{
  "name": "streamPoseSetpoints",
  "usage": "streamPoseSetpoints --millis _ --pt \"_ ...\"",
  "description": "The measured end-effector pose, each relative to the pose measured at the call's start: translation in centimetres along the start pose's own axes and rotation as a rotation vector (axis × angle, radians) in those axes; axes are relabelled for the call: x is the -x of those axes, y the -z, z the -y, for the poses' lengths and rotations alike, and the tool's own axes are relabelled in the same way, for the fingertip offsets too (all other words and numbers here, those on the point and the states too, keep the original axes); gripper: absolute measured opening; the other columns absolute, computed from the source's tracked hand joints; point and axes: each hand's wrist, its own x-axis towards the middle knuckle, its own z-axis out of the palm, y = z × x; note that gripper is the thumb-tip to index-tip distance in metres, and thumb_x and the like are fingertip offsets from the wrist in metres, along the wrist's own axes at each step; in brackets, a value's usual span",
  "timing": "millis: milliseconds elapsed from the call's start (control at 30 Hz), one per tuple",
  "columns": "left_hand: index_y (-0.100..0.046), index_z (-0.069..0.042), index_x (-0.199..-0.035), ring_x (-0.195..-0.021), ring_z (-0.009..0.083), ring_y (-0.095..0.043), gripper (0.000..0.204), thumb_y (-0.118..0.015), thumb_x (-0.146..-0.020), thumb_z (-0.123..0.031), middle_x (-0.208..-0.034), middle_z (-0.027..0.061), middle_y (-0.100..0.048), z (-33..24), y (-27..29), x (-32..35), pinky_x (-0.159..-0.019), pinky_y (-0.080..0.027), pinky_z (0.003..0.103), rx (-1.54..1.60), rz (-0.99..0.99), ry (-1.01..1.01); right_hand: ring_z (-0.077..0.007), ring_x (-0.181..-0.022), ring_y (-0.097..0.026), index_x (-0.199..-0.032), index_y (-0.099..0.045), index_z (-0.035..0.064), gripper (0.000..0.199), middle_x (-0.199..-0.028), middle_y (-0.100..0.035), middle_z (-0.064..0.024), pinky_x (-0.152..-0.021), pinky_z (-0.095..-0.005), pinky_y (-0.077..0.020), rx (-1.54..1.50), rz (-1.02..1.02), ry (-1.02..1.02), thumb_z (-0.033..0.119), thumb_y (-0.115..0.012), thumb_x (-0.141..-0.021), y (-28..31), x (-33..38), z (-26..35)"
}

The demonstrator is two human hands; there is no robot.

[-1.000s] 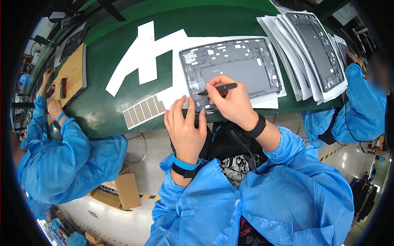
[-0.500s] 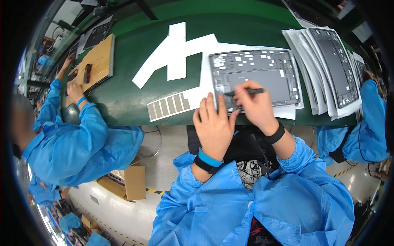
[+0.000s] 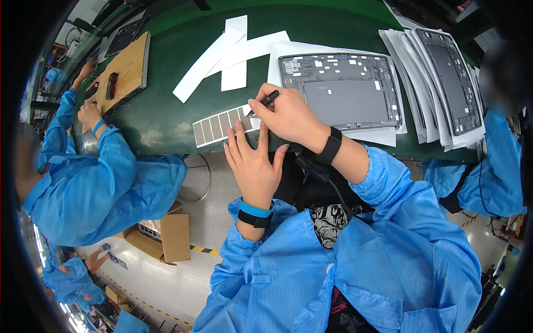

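Shifting left off the grey tablet back (image 3: pixel 347 91), the right hand (image 3: pixel 291 116) is pinching black tweezers (image 3: pixel 264 102) at the sticker strip (image 3: pixel 222 125) lying lengthwise centre-frame, left hand (image 3: pixel 252 161) pressing flat, fingers spread, just below.

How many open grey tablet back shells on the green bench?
2 clearly: one grey tablet back shell right of the right hand, one atop the far-right white stack. More may lie hidden underneath.

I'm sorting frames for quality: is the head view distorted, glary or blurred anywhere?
Head view: strong fisheye, the green table edge bows and the corners go black; soft overhead sheen on the table; right hand with black tool and sticker strip are sharp; faces at the rim are blurred.
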Motion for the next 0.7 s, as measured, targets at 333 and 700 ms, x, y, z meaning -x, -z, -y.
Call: streamPoseSetpoints --millis 333,700 --pt "-0.052 -0.019 -0.142 -0.14 0.0498 -0.027 0.062 -0.06 -0.091 -0.052 -0.15 0.03 -0.033 0.1 -0.1 0.0 -0.112 -0.024 0.062 -0.027 0.036 0.003 -0.0172 -0.06 -0.067 -0.092 -0.063 -0.0021 0.016 -0.068 -0.068 -0.011 -0.055 -0.0285 -0.0499 0.029 -0.117 0.015 0.014 -0.062 -0.092 -1.4 0.2 -0.2" --pt "-0.06 -0.001 -0.126 -0.133 0.0451 -0.041 0.039 -0.065 -0.09 -0.013 -0.141 0.0256 -0.044 -6.3 1.3 -1.8 -0.109 -0.034 0.052 0.291 -0.136 -0.207 -0.0096 -0.061 -0.06 -0.113 -0.05 0.0007 0.028 -0.066 -0.061 -0.0014 -0.066 -0.0238 -0.0525 -0.17 -0.464 -0.136 0.014 -0.065 -0.094 20.0 8.4 -1.1"
